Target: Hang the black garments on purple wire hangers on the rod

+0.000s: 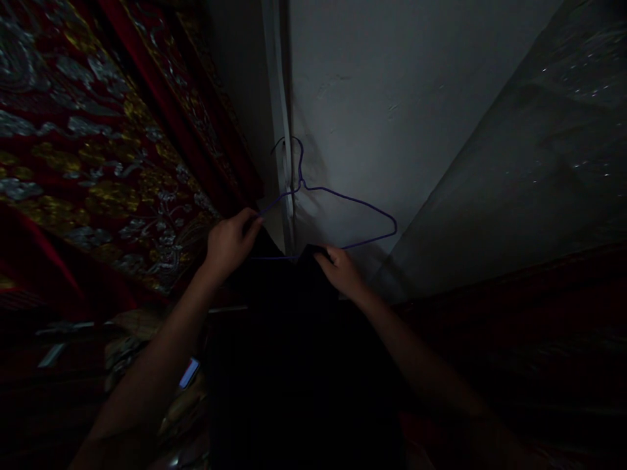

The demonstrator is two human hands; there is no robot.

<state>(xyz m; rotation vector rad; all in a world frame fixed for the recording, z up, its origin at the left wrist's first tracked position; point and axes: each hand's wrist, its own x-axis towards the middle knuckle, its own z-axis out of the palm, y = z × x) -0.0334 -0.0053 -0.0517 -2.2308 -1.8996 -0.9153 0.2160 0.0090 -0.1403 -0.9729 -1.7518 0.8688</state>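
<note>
A thin purple wire hanger (365,202) hangs by its hook in front of a pale wall. Over its left end lies part of a black garment (294,326), whose exact kind is lost in the dark. My left hand (230,241) is closed on the garment at that left shoulder of the hanger. Near the middle of the lower bar, my right hand (341,269) pinches the garment's upper edge. The hanger's right shoulder is bare. Below both hands the black cloth drops out of view.
Red fabric with gold and silver embroidery (108,150) fills the left side. A pale vertical strip (280,85) runs down the wall (372,85) by the hook. Shiny clear sheeting (553,143) covers the right. A small lit rectangle (189,373) shows at lower left among cluttered items.
</note>
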